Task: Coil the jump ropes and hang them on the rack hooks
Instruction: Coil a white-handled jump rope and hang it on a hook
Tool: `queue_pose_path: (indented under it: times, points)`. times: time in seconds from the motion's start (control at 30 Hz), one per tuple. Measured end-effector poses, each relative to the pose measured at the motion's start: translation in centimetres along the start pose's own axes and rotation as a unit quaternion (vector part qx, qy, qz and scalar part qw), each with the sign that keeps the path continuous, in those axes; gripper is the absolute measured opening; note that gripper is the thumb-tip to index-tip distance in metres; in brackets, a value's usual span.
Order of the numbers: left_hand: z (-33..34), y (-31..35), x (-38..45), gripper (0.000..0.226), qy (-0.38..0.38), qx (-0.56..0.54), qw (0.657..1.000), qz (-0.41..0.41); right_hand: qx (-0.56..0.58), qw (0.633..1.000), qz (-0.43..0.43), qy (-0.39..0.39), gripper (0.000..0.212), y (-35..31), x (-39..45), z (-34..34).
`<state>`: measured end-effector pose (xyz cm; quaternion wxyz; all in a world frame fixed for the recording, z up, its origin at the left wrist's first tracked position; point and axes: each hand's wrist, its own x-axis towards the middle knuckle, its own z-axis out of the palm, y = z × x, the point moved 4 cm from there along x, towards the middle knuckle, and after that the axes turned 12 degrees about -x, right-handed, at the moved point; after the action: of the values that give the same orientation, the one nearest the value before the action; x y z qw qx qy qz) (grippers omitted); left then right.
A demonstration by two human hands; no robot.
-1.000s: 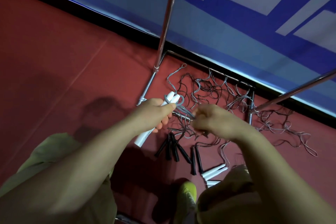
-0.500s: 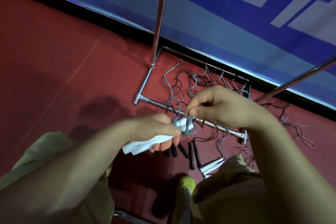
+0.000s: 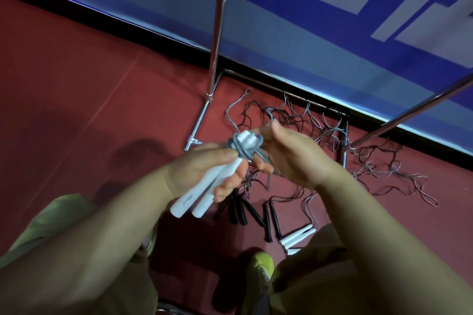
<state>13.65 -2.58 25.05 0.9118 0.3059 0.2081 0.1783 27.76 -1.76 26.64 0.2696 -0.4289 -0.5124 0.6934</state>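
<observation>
One grey rope [image 3: 247,152] is being wound round its paired white handles [image 3: 204,192], just in front of the rack's base bar [image 3: 197,125]; nothing looks hung yet, and a tangle of ropes [image 3: 320,130] lies on the floor inside that base. The left hand [image 3: 204,174] grips the handles; the right hand [image 3: 289,158], fingers curled, pinches the cord.
</observation>
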Motion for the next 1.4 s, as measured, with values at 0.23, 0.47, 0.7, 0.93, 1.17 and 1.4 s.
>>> queue_pose_path:
  times: [0.23,0.47,0.7,0.93,1.17,1.4]
  points:
    - [-1.0,0.5,0.0,0.026,0.051,-0.022,0.998,0.006,-0.201,0.976,-0.011,0.079,0.054,-0.5,-0.2,0.1]
    - [-1.6,0.1,-0.4,0.031,0.078,-0.023,0.995,-0.055,-0.189,0.975,0.013,0.118,0.049,0.5,0.1,-0.1]
    - [-1.3,-0.6,-0.3,0.064,0.109,-0.041,0.986,-0.116,-0.123,0.978,0.025,0.170,0.037,1.1,0.4,-0.8]
    - [-2.1,0.1,-0.1,0.034,0.219,0.056,0.970,-0.089,-0.178,0.961,0.090,0.193,0.063,2.5,0.7,-0.1]
    - [-3.2,0.0,0.2,0.036,0.301,0.218,0.925,-0.079,-0.184,0.956,0.189,0.130,0.075,3.1,0.4,0.4]
    - [-2.9,0.3,0.5,0.050,0.314,0.480,0.818,-0.046,-0.171,0.952,0.204,0.154,0.061,2.2,0.2,0.7]
